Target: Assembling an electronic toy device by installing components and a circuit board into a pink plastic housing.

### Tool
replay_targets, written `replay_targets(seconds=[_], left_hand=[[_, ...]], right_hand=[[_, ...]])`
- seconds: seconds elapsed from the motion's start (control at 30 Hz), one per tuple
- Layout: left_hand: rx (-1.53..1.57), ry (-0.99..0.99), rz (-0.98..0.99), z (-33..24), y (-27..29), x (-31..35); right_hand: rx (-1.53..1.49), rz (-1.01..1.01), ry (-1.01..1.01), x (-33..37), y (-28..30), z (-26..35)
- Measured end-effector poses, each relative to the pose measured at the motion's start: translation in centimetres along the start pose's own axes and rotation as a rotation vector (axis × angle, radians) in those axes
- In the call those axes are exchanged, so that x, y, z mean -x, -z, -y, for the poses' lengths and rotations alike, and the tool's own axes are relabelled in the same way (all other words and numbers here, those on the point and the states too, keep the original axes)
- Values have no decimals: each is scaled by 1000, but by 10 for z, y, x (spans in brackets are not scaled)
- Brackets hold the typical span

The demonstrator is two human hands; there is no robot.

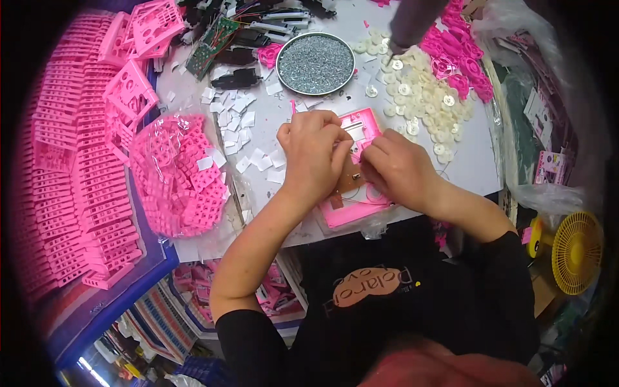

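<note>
Head view: both hands' fingers pinch, seemingly, small parts on pink casing.

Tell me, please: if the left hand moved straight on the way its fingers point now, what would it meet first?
Its fingers point right, so the left hand would probably first meet the right hand, already almost touching it above the pink plastic case.

Both hands met over a flat pink plastic casing near the bench's front edge: the left hand curled on its left side, the right hand pinching at its middle beside a small brown circuit board. A round metal dish of silver screws sat behind, toward the far edge.
</note>
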State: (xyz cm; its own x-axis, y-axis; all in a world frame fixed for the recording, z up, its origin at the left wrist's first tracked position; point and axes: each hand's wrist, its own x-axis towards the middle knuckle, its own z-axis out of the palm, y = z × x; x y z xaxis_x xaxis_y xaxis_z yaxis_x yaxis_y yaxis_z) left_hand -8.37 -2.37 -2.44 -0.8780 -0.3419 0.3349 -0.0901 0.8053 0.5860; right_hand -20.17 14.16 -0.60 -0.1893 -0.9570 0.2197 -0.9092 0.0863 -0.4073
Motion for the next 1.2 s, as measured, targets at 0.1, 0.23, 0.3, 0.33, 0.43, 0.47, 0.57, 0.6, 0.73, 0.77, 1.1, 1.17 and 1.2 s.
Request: replay_targets(seconds=[0.1,0.23,0.3,0.33,0.43,0.47,0.57,0.6,0.73,0.77,1.1,1.17,1.2], left_hand=[[-49,-16,21,1,-6,4],[-18,-2,3,2,-8,6],[3,8,4,2,-8,7],[9,7,6,1,-7,7],[-39,-50,-4,-1,-10,9],[-66,-79,-10,-2,-12,9],[-188,-228,-12,-6,-12,9],[-172,-211,23,-5,-11,8],[-154,-72,281,-5,6,-13],[-160,-16,374,-3,9,-20],[-88,128,495,4,18,-41],[-98,117,463,8,17,-38],[-101,107,450,9,16,-37]], right_hand=[[-14,-28,-23,0,0,2],[9,0,-1,-3,2,1],[22,1,13,-2,1,0],[29,1,20,-2,0,-1],[11,0,16,-2,0,-1],[22,0,22,-2,0,-2],[40,7,54,-2,1,-2],[42,15,68,-4,3,-2],[4,66,39,-5,2,-2],[9,80,39,-6,2,-1],[-42,-50,160,-24,-4,-19],[-64,-169,187,-28,-12,-23],[-70,-209,174,-29,-16,-24]])
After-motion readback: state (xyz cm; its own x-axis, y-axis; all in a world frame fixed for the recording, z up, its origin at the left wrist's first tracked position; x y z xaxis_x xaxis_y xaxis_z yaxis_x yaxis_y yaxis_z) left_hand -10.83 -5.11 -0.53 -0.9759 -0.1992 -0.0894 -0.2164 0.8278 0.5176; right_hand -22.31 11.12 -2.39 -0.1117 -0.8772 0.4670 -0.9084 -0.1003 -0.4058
